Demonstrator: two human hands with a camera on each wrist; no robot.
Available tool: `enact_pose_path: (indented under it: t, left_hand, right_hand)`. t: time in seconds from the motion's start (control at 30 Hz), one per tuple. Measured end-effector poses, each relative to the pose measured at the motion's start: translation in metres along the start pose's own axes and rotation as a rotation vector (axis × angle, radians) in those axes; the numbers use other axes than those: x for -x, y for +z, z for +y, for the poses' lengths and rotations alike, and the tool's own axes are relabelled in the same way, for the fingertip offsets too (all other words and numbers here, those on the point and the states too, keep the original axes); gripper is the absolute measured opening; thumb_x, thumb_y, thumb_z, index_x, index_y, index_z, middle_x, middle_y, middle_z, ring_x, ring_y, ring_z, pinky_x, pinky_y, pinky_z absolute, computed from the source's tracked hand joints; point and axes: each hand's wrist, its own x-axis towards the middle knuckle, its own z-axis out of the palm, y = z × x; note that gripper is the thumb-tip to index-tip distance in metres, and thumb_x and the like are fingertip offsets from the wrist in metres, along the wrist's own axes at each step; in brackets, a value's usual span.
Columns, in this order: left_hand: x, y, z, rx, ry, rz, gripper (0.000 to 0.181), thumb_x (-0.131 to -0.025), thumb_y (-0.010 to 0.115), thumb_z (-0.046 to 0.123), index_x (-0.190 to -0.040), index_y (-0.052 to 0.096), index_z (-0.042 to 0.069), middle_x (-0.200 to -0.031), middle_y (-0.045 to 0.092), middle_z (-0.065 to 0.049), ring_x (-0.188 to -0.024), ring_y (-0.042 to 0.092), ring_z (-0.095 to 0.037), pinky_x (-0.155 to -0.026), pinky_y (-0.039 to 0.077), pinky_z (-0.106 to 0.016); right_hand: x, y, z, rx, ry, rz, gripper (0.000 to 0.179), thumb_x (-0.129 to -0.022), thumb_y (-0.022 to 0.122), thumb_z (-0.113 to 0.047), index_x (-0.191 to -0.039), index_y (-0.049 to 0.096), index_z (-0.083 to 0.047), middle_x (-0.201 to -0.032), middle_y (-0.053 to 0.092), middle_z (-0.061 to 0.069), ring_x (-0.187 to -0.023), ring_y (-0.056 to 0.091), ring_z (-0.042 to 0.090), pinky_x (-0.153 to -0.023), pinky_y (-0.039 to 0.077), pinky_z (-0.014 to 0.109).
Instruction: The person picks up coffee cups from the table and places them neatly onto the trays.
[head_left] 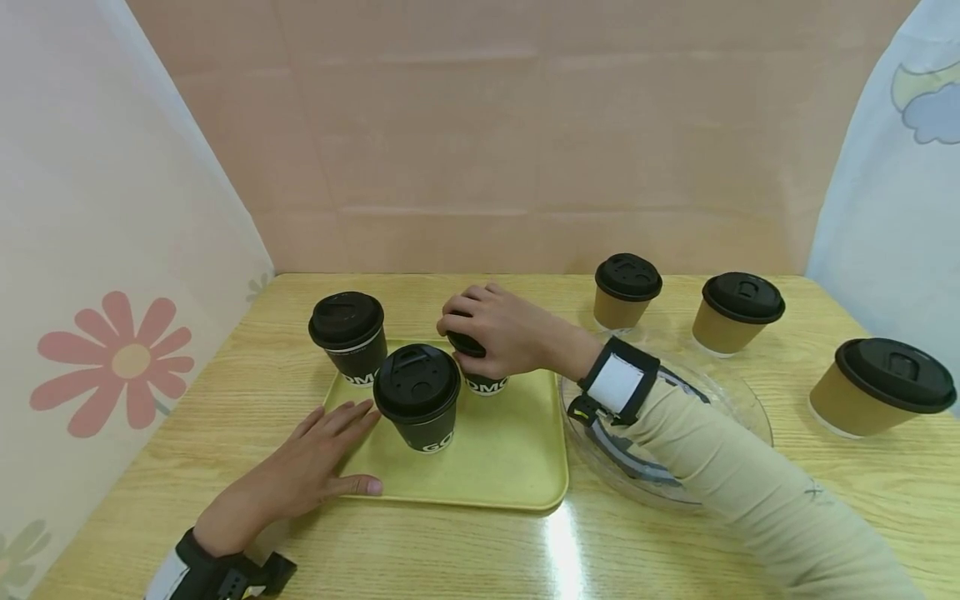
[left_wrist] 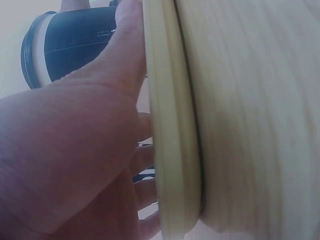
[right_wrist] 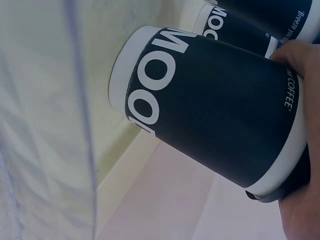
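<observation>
My right hand [head_left: 510, 333] reaches over the yellow tray [head_left: 502, 475] and grips a black paper coffee cup [right_wrist: 215, 110] around its lid from above. The cup's base is close over the tray's far part, and the hand hides most of its lid in the head view. On the same tray stand two more black coffee cups with lids, a front one [head_left: 417, 400] and a back-left one [head_left: 348, 333]. My left hand [head_left: 315, 462] rests with extended fingers on the tray's left front corner, its thumb along the front rim.
Right of the tray, under my right forearm, lies a round clear plastic plate [head_left: 738, 417]. Three brown cups with black lids stand behind and beside it: a back one [head_left: 626, 292], a middle one [head_left: 735, 312] and a right one [head_left: 873, 392]. A brown backdrop [head_left: 525, 150] closes off the table's rear.
</observation>
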Motion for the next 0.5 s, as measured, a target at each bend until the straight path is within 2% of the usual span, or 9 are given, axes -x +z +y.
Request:
enact_pose_path:
  t: [0.3,0.5]
  left_hand:
    - [0.0002,0.0000,-0.0012,-0.011,0.004,0.000,0.091,-0.080,0.059,0.068,-0.144,0.046,0.005,-0.151,0.042,-0.016,-0.138,0.040,-0.042,-0.111,0.026,-0.066]
    - [0.0004,-0.0010,-0.0016,-0.022,0.020,0.010,0.092,-0.079,0.061,0.067,-0.146,0.044,0.007,-0.151,0.042,-0.016,-0.137,0.041,-0.043,-0.109,0.028,-0.067]
  right_hand:
    - [0.0004,0.0018,-0.0013,0.016,0.000,0.028,0.028,-0.093,0.058,-0.037,-0.115,0.061,-0.021,-0.120,0.060,0.003,-0.108,0.057,0.025,-0.094,0.048,0.044]
    - [0.0015,0.0036,-0.0011,0.008,0.014,0.027,0.032,-0.094,0.055,-0.044,-0.117,0.060,-0.022,-0.123,0.060,0.002,-0.112,0.057,0.025,-0.095,0.048,0.044]
